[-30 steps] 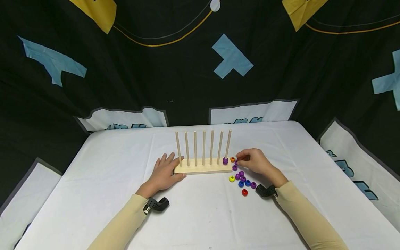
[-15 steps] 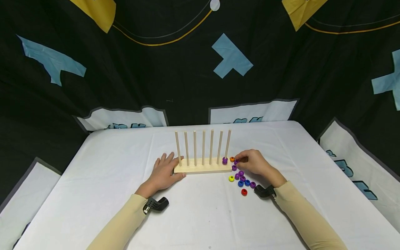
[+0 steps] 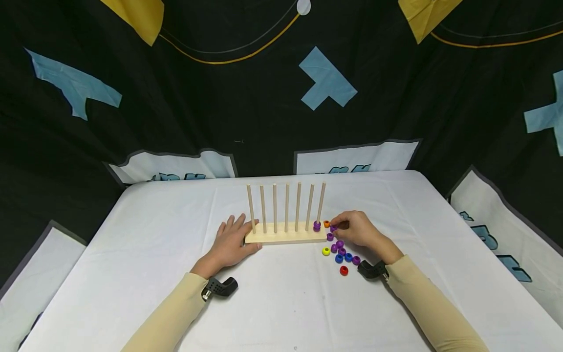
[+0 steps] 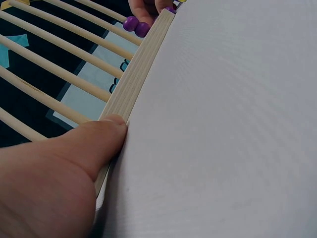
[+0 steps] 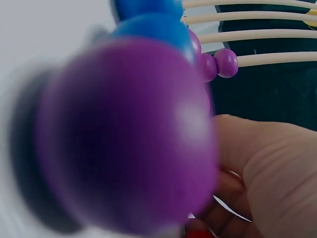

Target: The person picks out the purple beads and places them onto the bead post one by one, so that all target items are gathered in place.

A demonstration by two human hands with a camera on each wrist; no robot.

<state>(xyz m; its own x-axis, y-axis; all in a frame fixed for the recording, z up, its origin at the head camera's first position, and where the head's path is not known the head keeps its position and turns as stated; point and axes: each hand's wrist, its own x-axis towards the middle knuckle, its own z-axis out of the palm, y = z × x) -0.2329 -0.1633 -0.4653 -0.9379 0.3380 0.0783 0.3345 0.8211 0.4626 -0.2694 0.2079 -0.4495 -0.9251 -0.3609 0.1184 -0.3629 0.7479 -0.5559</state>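
A wooden peg rack (image 3: 286, 238) with several upright pegs stands mid-table. My left hand (image 3: 230, 246) holds its left end, with the thumb (image 4: 101, 136) along the front edge and the index finger at the back. Two purple beads (image 3: 316, 226) are stacked at the bottom of the rightmost peg. Just right of the rack, my right hand (image 3: 360, 231) pinches a purple bead (image 3: 333, 228) between thumb and fingertips, low at the table. In the right wrist view a large, blurred purple bead (image 5: 129, 139) in the foreground hides the fingertips.
An orange bead (image 3: 327, 224) lies beside the pinched one. Nearer the front are several purple beads, two blue beads (image 3: 348, 257), a yellow bead (image 3: 326, 251) and a red bead (image 3: 344, 270). A white cloth covers the table (image 3: 281, 303); a dark curtain (image 3: 246, 112) hangs behind.
My right hand has shifted slightly left, its fingertips drawing in around the purple bead. The left hand and the rack have stayed in place.
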